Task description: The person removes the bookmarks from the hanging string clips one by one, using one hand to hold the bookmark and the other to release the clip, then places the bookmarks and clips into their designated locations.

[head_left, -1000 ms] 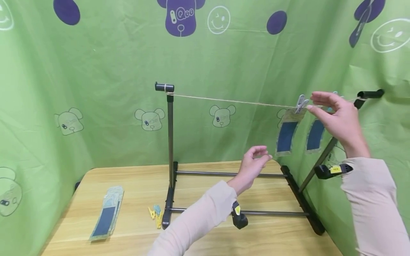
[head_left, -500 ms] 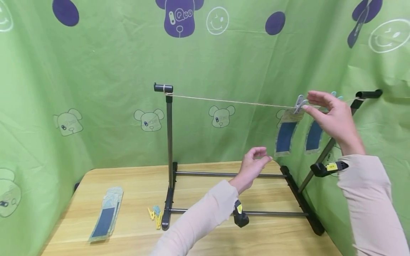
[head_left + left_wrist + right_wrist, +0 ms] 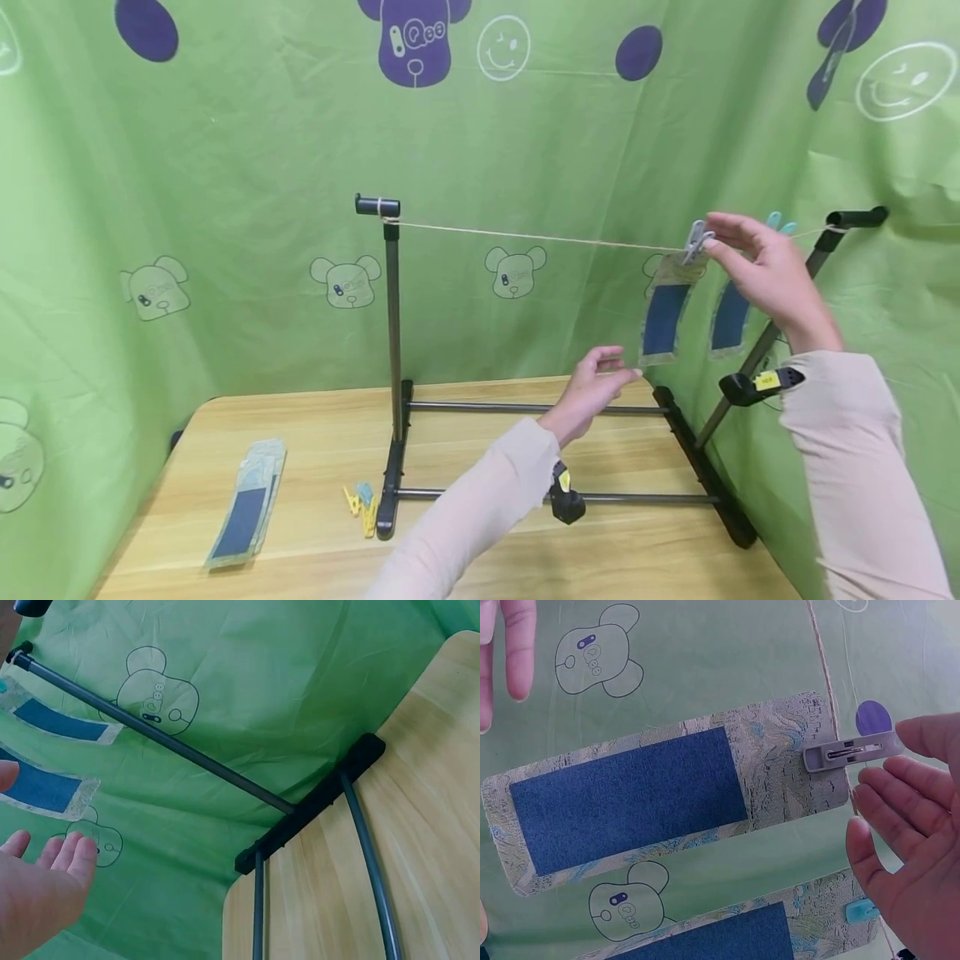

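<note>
On a thin cord (image 3: 525, 237) hangs a patterned strip (image 3: 630, 799) with a blue panel, its top clipped by a grey clothespin (image 3: 847, 752). My right hand (image 3: 772, 271) is up at this clothespin, a fingertip touching the handle end in the right wrist view; the other fingers are loosely bent below it. My left hand (image 3: 588, 387) is lower down, thumb and fingers apart with nothing between them, near the strip's bottom end. A second strip (image 3: 729, 317) like it hangs farther right, from a turquoise clothespin (image 3: 861, 910), partly hidden by my right hand in the head view.
A black stand (image 3: 395, 333) holds the cord between two posts. Yellow clothespins (image 3: 369, 517) and a blue one (image 3: 364, 492) lie beside its left foot. More strips (image 3: 243, 512) lie overlapping at the table's left. Green printed curtains surround the wooden table (image 3: 315, 417).
My right hand has moved left, closer onto the grey clothespin, which has shifted slightly left. The left hand stays near the strip's lower end, its fingers slightly more spread.
</note>
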Tool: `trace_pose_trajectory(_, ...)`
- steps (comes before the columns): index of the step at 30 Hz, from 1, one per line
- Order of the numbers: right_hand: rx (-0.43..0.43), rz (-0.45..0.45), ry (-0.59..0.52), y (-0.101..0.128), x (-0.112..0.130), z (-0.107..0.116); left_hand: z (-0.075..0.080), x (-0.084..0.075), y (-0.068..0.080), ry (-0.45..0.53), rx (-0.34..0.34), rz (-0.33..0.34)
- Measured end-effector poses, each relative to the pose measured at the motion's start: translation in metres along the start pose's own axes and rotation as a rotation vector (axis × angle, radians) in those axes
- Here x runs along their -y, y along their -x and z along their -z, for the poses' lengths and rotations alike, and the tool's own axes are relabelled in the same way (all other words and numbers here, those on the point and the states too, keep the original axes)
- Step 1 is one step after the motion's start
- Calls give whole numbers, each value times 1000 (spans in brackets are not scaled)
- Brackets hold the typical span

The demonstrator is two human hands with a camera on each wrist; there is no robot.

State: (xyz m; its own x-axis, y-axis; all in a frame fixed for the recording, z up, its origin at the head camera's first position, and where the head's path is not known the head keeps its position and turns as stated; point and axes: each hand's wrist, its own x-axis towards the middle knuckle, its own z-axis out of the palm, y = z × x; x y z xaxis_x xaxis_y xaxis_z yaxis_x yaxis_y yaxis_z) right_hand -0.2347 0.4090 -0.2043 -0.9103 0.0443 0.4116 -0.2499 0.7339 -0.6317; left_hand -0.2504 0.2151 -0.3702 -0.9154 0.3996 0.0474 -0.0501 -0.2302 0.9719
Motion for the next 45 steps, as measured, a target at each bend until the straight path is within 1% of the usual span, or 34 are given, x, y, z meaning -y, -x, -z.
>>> trace_pose_trajectory(3, 21, 2, 17, -1, 1, 1, -2, 3, -1, 25, 1, -9)
trace_pose_trajectory(10, 80, 45, 36, -3, 2, 2, -3, 7, -5, 66, 10, -10)
trace_pose_trajectory(15, 84, 47, 49, -5, 3, 3, -7, 7, -7, 78, -1, -11)
trace_pose_trajectory(18, 75, 46, 59, -4, 3, 3, -9, 7, -7, 78, -7, -7)
trace_pose_trajectory(22, 46, 47, 43, -3, 3, 3, -11, 6, -6, 76, -18, -13)
trace_pose_trajectory(28, 7, 10, -11, -4, 4, 3, -14, 5, -3, 91, -40, -35)
trace_pose_trajectory(36, -33, -16, -53, -2, 3, 0, -18, 5, -1, 146, -61, -37)
trace_pose_trajectory(42, -62, -27, -88, -2, 4, 1, -22, 5, 0, 205, -58, -8)
trace_pose_trajectory(45, -71, -27, -83, -2, 4, 1, -23, 4, 0, 198, -59, -13)
